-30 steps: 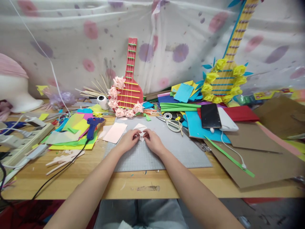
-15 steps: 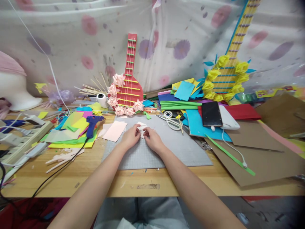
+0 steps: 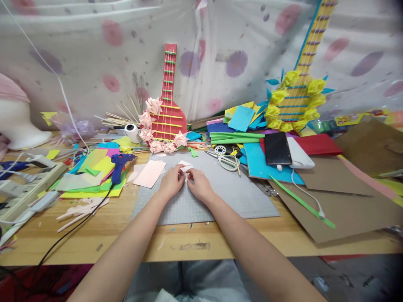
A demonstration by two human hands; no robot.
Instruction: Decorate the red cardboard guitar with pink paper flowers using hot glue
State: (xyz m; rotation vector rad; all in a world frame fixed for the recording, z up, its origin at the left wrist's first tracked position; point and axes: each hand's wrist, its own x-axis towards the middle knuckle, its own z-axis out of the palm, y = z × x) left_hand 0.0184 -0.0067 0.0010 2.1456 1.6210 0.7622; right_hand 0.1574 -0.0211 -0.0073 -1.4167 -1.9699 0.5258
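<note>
Over the grey cutting mat (image 3: 239,201), my left hand (image 3: 172,181) and my right hand (image 3: 199,184) face each other with their fingertips close together. Both are closed in a pinch on a small pale pink piece of paper (image 3: 185,164), partly hidden behind the fingers. A larger pale pink paper sheet (image 3: 150,173) lies flat at the mat's left edge, beside my left hand. Beyond my hands stands a red paper-covered lute shape (image 3: 172,115) with pink paper flowers (image 3: 146,120) along its side and base. Scissors (image 3: 229,162) rest right of my right hand.
A blue glue gun (image 3: 119,168) with a black cable lies on coloured paper at left, near a power strip (image 3: 34,184). At right are a phone (image 3: 277,149), a white power bank (image 3: 300,153) and brown cardboard (image 3: 308,214). A yellow-flowered instrument (image 3: 297,96) leans behind.
The view has shifted slightly, so the table's things sit a little further left. My hands stay pinched on the small paper, with the right fingers moved slightly closer to the left.
</note>
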